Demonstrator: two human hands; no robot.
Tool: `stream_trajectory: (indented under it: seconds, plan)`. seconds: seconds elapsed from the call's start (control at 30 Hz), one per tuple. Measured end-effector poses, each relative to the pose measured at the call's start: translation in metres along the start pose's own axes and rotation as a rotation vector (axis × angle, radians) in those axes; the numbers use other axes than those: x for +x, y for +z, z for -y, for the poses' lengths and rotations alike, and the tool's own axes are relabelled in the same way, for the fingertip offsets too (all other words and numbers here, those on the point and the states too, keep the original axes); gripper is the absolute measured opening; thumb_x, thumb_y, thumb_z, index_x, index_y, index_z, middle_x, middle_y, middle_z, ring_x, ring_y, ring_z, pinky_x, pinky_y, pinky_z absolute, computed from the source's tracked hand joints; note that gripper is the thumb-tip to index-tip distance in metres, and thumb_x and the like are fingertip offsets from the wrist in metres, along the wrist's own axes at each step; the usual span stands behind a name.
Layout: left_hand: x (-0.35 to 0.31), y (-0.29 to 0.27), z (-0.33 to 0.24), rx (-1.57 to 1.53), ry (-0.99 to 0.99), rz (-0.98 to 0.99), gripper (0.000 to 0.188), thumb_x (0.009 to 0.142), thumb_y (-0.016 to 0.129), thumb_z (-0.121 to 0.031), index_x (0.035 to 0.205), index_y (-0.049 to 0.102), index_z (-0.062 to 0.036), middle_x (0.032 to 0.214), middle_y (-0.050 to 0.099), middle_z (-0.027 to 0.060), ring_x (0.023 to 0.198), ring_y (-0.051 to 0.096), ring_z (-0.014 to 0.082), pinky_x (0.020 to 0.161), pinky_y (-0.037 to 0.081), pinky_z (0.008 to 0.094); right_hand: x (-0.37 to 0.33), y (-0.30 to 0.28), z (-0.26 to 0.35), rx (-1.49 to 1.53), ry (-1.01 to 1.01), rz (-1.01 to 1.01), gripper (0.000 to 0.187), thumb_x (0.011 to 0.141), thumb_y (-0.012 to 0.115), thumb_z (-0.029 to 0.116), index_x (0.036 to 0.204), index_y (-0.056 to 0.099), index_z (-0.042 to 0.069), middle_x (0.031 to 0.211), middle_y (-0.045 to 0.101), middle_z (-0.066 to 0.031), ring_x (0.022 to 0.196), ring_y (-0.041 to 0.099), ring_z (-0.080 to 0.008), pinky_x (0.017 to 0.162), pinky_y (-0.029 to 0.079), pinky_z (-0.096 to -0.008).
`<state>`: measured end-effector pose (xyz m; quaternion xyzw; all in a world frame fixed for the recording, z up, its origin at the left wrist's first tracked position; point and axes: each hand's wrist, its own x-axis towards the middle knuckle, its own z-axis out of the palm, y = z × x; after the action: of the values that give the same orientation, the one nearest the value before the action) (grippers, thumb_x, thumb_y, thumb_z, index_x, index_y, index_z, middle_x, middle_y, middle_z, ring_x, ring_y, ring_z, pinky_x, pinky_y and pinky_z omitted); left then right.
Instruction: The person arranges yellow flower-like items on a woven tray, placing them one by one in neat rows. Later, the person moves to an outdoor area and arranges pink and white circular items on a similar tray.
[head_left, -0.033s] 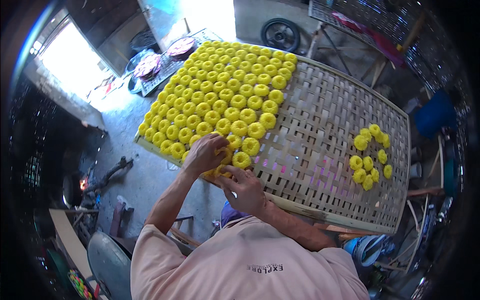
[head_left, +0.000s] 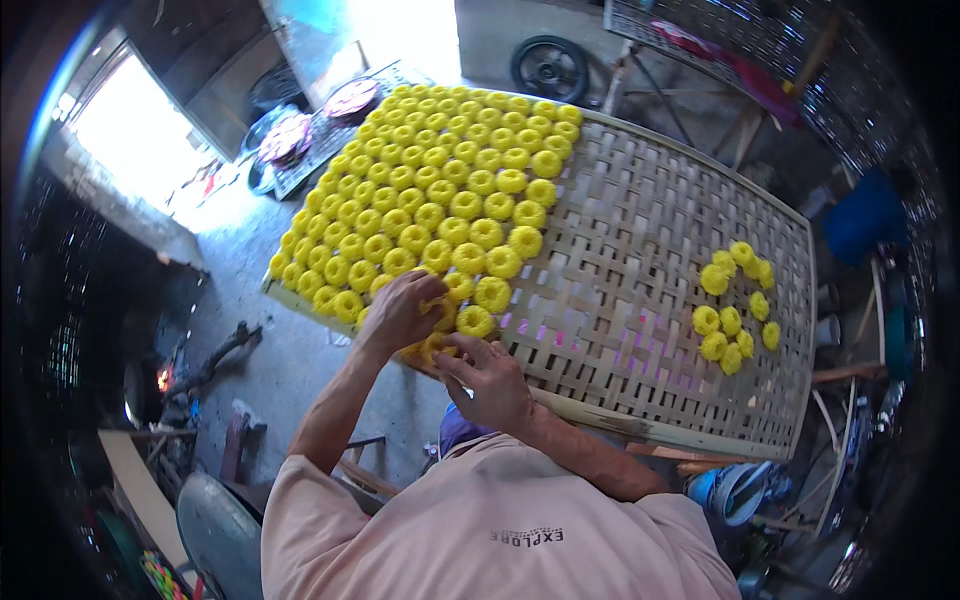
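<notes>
Rows of yellow rings [head_left: 430,216] with a rough, stringy surface cover the left half of a woven bamboo rack [head_left: 610,260]. At the rack's near edge, my left hand [head_left: 403,312] bends its fingers down over a ring, partly hiding it. Just to the right and nearer me, my right hand [head_left: 492,382] has its thumb and forefinger at a yellow ring [head_left: 434,349] on the edge. The fingertips of both hands are close together and partly covered. A loose cluster of similar yellow pieces [head_left: 731,320] lies on the rack's right side.
A black wheel [head_left: 549,70] leans on the far wall. Beyond the rack's left side are pink-topped containers [head_left: 286,137]. A burning log [head_left: 215,358] lies on the floor at left, near a big round metal lid [head_left: 222,530]. Blue buckets [head_left: 728,494] stand at lower right.
The rack and its rings appear slightly farther left in the picture, as the view has shifted a little. Both hands keep nearly the same pose at the near edge.
</notes>
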<state>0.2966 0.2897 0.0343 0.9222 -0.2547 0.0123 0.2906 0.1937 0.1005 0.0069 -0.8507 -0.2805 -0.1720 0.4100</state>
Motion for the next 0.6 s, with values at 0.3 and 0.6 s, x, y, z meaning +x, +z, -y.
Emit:
stream_trajectory:
  seconds: [0.3,0.6]
  plan:
    - [-0.005,-0.007,-0.040,-0.152,-0.060,-0.200,0.015,0.080,0.073,-0.003,0.095,0.069,-0.0037,0.092,0.068,0.0087,0.080,0.065,0.0218,0.066,0.050,0.0328,-0.065,-0.186,-0.111,-0.725,0.480,-0.348,0.030,0.086,0.069,0.014,0.116,0.068,0.007,0.117,0.067,-0.0108,0.105,0.063,-0.0310,0.093,0.048,-0.0444]
    - [-0.023,-0.014,-0.054,-0.384,-0.078,-0.368,0.022,0.083,0.075,-0.004,0.104,0.071,-0.0040,0.104,0.071,0.0094,0.085,0.068,0.0167,0.067,0.051,0.0274,-0.100,-0.256,-0.158,-1.066,0.603,-0.048,0.029,0.081,0.069,0.015,0.109,0.064,0.010,0.114,0.065,-0.0062,0.127,0.051,-0.0304,0.111,0.031,-0.0544]
